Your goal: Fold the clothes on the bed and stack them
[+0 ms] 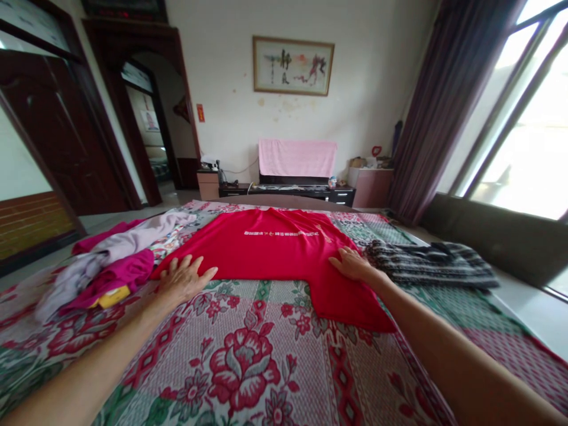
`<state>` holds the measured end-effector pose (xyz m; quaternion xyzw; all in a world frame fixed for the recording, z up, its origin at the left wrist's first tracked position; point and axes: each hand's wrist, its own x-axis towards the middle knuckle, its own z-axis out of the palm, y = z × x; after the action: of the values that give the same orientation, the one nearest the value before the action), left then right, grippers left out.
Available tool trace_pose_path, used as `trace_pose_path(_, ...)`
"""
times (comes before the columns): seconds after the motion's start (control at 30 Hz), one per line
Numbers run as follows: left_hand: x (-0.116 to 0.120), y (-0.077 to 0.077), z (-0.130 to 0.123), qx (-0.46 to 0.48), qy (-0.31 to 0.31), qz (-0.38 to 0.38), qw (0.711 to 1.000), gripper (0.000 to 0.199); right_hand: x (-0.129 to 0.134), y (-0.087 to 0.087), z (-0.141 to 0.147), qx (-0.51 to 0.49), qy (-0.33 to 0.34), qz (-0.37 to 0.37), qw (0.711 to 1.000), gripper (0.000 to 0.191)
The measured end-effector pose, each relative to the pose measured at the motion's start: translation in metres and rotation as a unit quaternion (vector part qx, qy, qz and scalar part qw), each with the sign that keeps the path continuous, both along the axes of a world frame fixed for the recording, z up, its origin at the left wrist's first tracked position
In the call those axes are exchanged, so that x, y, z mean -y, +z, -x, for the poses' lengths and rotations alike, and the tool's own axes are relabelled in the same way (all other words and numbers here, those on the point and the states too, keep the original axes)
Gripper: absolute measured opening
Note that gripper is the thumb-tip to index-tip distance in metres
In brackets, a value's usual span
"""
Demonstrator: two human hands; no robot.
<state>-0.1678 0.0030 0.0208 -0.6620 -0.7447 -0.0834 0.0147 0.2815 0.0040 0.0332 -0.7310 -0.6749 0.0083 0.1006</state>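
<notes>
A red T-shirt (261, 254) with a line of printed lettering lies spread out on a flowered cloth (248, 367). One sleeve points toward me at the right. My left hand (184, 281) rests on the shirt's left end, fingers spread and nothing gripped. On the shirt's right part, near the sleeve, my right hand (354, 264) lies flat with its fingers stretched out. Some creases run across the shirt between the lettering and my right hand.
Loose clothes in magenta and pale grey (110, 260) are heaped at the left. A dark striped folded garment (432, 263) lies at the right. Beyond stand a low black cabinet (288, 192) and a pink cloth (297, 157) over a screen.
</notes>
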Motion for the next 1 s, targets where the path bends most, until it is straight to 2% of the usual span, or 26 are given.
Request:
trace_pose_path(0.07,0.001,0.001,-0.001,-0.005,0.001,0.001,1.000,0.082,0.005,0.001,-0.003,0.004,0.048,-0.021,0.999,0.046)
trace_pose_path(0.17,0.001,0.003,-0.002,-0.012,0.001,-0.003,1.000,0.080,0.018,0.014,-0.004,-0.038,0.185,-0.044,0.981,0.039)
trace_pose_path(0.23,0.001,0.003,-0.002,-0.015,-0.001,-0.010,1.000,0.080,0.027,0.028,-0.003,-0.085,0.260,-0.009,0.962,0.036)
trace_pose_path(0.3,0.001,0.001,-0.001,-0.014,-0.003,-0.023,1.000,0.079,0.036,0.041,-0.003,-0.106,0.289,0.059,0.950,0.033)
trace_pose_path(0.47,-0.003,-0.010,0.007,-0.017,-0.039,-0.113,0.993,0.071,0.055,0.063,-0.004,-0.033,0.254,0.184,0.949,0.046)
trace_pose_path(0.67,-0.003,-0.011,0.008,-0.052,-0.087,-0.188,0.977,0.057,0.066,0.062,0.002,0.012,0.217,0.211,0.953,0.057)
trace_pose_path(0.87,-0.003,0.002,0.012,-0.026,-0.099,-0.162,0.981,0.044,0.082,0.067,0.029,0.043,0.209,0.223,0.951,0.053)
trace_pose_path(1.0,-0.009,0.016,0.034,0.010,-0.190,-0.060,0.980,0.037,0.092,0.071,0.043,0.087,0.209,0.198,0.954,0.046)
